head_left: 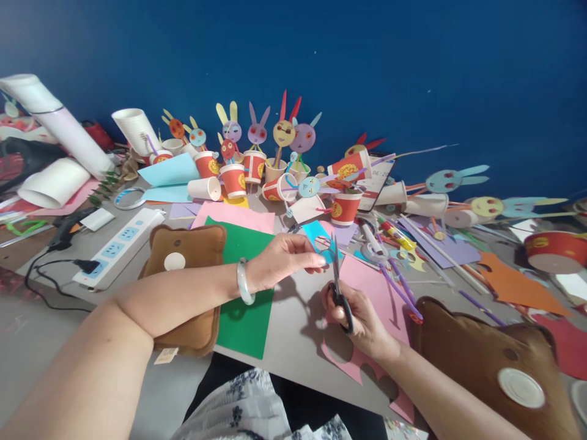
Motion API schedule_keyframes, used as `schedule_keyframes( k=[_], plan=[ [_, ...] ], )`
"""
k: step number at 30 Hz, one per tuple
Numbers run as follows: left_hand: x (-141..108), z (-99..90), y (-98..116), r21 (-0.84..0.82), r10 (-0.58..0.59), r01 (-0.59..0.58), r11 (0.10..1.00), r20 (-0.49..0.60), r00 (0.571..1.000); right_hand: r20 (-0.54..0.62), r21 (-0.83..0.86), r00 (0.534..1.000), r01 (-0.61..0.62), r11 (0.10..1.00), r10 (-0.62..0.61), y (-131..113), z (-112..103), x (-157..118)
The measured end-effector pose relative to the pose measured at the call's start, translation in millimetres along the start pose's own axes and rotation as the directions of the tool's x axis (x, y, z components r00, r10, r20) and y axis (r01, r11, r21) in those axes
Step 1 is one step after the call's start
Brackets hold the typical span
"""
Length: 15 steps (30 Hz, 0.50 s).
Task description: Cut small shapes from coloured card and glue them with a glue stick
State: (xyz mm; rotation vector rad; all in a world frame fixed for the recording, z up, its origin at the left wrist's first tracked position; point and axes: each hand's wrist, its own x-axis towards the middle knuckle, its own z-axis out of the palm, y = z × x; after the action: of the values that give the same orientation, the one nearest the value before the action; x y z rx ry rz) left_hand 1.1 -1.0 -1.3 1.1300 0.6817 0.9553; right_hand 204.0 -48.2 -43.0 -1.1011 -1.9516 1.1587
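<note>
My left hand [293, 260], with a pale bangle [246, 282] at its wrist, pinches a small piece of blue paper [328, 255] above the grey table. Just to the right, my right hand [360, 318] is closed round the black handles of a pair of scissors [338, 287]. The scissor blades point up and away, close beside the blue paper. Below my right hand lies a pink sheet [371, 287] with rounded cutouts. A green sheet [250, 324] lies flat under my left wrist.
Brown cushions [183, 305] lie at both sides. A white power strip [119, 247] is at the left. Along the blue wall stand red paper cups [233, 180] with paper rabbit heads. Purple paper [440, 241], orange paper [518, 284] and sticks spread over the right side.
</note>
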Motion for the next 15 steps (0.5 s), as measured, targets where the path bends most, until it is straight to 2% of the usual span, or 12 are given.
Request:
schedule_keyframes(
  k=[15],
  plan=[
    [-0.9,-1.0,1.4,0.04,0.03,-0.031,0.999,0.012,0.999,0.001,-0.023,1.0,0.025,0.999,-0.025,-1.8,-0.2,0.5]
  ],
)
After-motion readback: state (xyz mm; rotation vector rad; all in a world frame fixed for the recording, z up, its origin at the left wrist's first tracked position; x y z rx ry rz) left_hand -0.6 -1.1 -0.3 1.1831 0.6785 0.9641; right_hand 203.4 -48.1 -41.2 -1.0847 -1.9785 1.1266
